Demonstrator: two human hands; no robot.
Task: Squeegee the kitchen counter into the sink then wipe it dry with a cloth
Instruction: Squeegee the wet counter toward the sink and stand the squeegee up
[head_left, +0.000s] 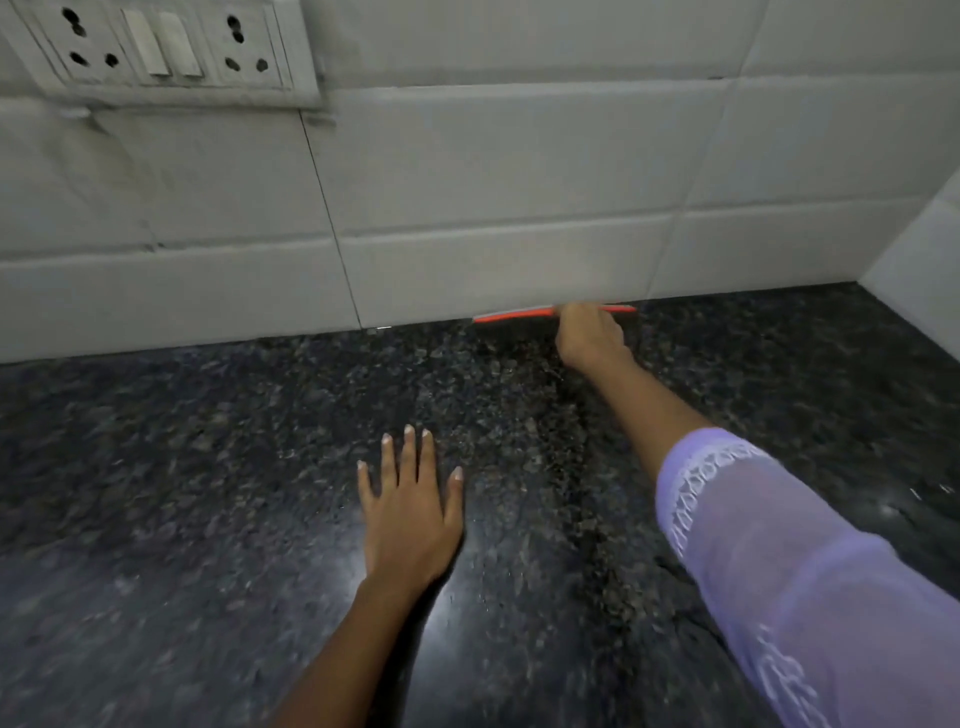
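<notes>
Nearest: right arm in a sheer lilac sleeve (769, 561) with a white lace cuff, entering from the lower right and reaching diagonally to the back of the counter. Left hand (410, 514) lies flat, palm down on the dark speckled granite counter (182, 493), fingers straight and spread, holding nothing; glossy light reflection on the stone just beside the wrist. Further back, right hand (589, 335) has its fingers curled over the middle of the squeegee (511, 314), gripping it; the handle is hidden under the hand. Squeegee: thin red-orange bar with a pale edge along the top, lying lengthwise at the joint where the counter meets the wall, ends sticking out either side of the hand. Blurred, so can't tell whether the blade touches the tiles or just the stone. Behind it, white tiled backsplash (493, 171) with grey grout lines, turning a corner at the far right. Top left on the wall: white socket-and-switch plate (161, 47), two sockets flanking two rocker switches.
</notes>
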